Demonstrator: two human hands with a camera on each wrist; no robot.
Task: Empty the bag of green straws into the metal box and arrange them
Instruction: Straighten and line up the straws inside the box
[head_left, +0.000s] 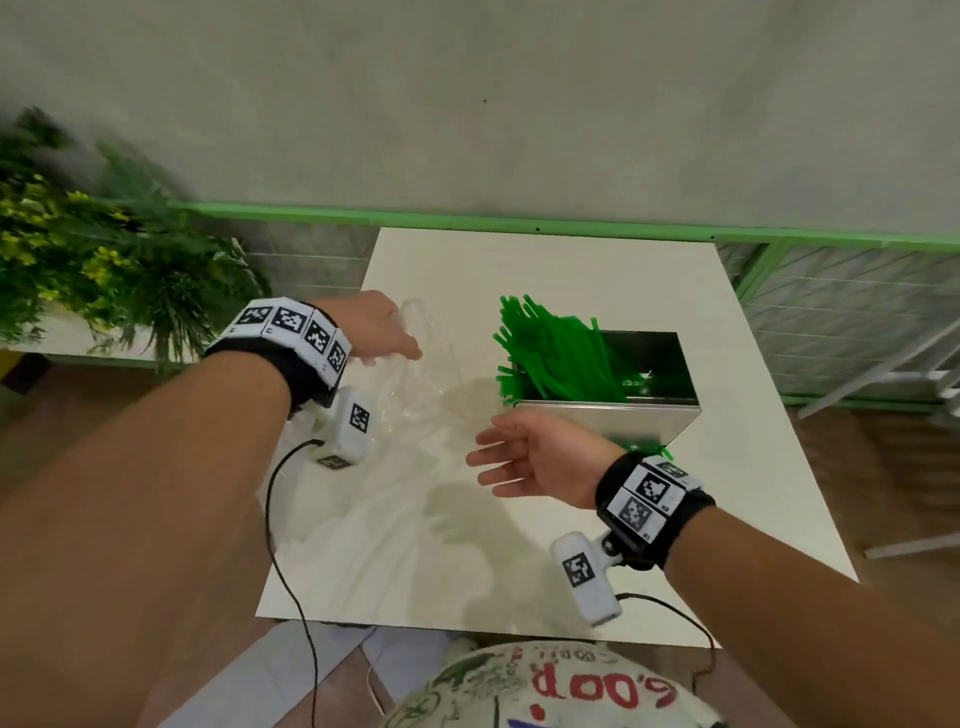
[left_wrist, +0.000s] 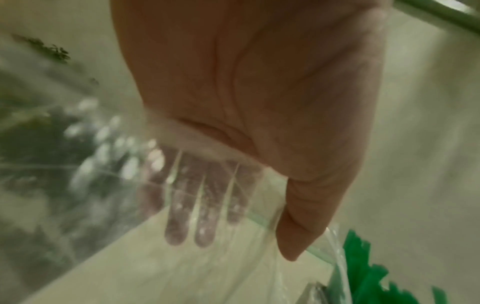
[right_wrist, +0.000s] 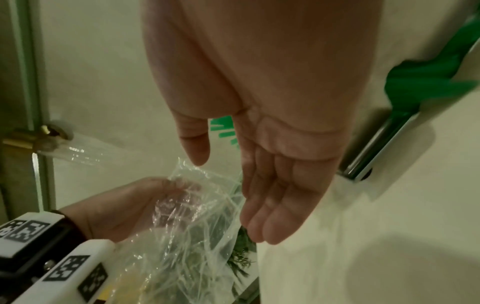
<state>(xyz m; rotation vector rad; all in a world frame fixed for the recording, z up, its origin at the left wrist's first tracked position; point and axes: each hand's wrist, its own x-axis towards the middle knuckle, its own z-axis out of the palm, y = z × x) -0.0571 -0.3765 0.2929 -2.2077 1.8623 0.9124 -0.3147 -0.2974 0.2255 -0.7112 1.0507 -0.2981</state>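
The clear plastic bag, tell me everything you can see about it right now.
The clear plastic bag is thin, crinkled, see-through film with a faint green strip along one edge. It looks empty; no straws show inside. It hangs crumpled above the white table, left of the metal box where the green straws now lie. The left hand holds it, thumb on one side and fingers showing through the film. The right hand is open beside it; contact cannot be told.

Square white table (head_left: 597, 270): carries 1 rectangular polished metal box (head_left: 597, 423), standing just beyond the right hand (head_left: 540, 462). Loose green plastic straws (head_left: 649, 449) lie on the tabletop against the box's near wall, beside the right wrist.
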